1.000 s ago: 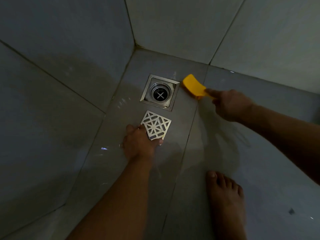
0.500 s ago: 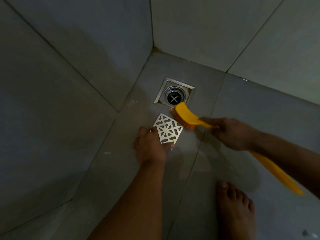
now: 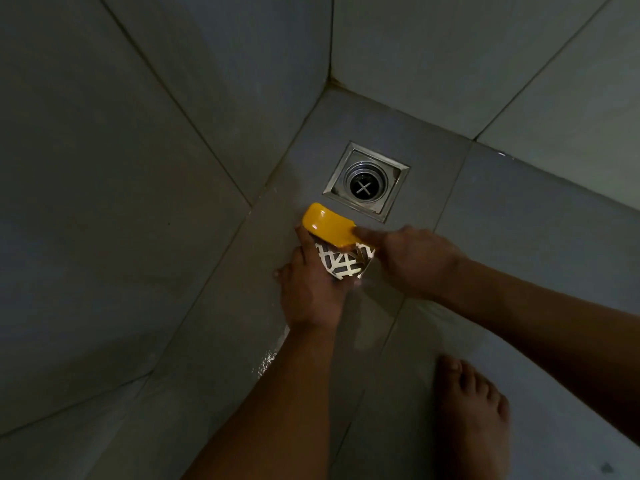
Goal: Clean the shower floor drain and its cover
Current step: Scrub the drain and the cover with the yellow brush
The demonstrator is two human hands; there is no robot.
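Grey tiled walls meet in a dim shower corner, seen from the head camera looking down at the wet floor [image 3: 214, 341]. Near the corner, the open drain [image 3: 365, 181] sits in the floor: a square metal frame around a round dark opening with a small cross at its centre.

Just nearer than the drain, toward its left, the metal drain cover [image 3: 343, 263] lies on the floor, a square grate with a cut-out lattice pattern. Only its near part shows; the rest is hidden under a brush and the hands.

From the bottom of the view, the left hand [image 3: 311, 285] reaches in and holds the cover along its left edge, fingers lying up that side and the thumb at the near corner.

From the right, the right hand [image 3: 412, 261] grips the yellow brush [image 3: 327, 225], its forefinger stretched along the back of the brush head. That brush head rests over the far part of the cover, touching it, between the two hands and close to the near left corner of the drain frame.

At the near right, a bare foot [image 3: 474, 410] stands on the floor tiles, well apart from the cover.
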